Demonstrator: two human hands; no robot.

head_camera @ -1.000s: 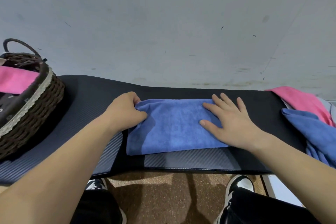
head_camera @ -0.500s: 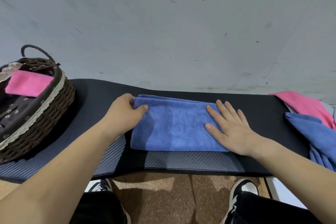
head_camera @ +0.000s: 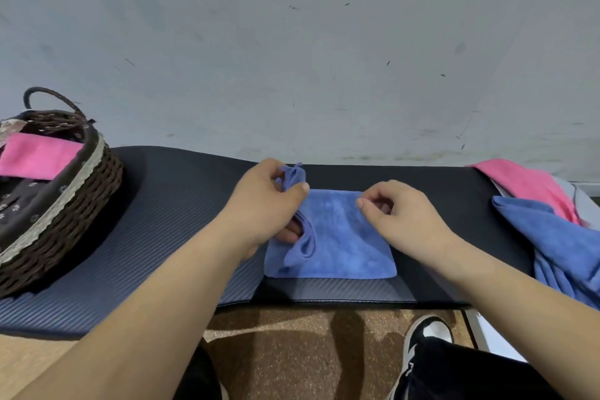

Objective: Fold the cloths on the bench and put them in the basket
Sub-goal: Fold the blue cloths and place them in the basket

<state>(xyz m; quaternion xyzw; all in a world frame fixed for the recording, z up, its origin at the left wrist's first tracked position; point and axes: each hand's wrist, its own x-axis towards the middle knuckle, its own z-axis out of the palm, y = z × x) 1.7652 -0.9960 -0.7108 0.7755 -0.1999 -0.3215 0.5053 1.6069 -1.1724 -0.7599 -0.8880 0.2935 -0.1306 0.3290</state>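
A brown wicker basket [head_camera: 81,204] with a dark flowered lining was stood at the left end of the bench [head_camera: 181,204], and a folded pink cloth [head_camera: 35,154] was laid inside it. The bench was covered in black ribbed padding and set against a scuffed grey wall [head_camera: 292,58], with speckled brown floor [head_camera: 292,341] below. A heap [head_camera: 558,237] of loose pink and blue cloths was left at the right end.

The blue cloth [head_camera: 341,237] was spread mid-bench as a folded, near-square piece. Its left edge was bunched and lifted, gripped between the thumb and curled fingers of the left hand [head_camera: 263,208]. The right hand [head_camera: 402,214] was held curled at its far right corner; whether that corner was pinched could not be told.
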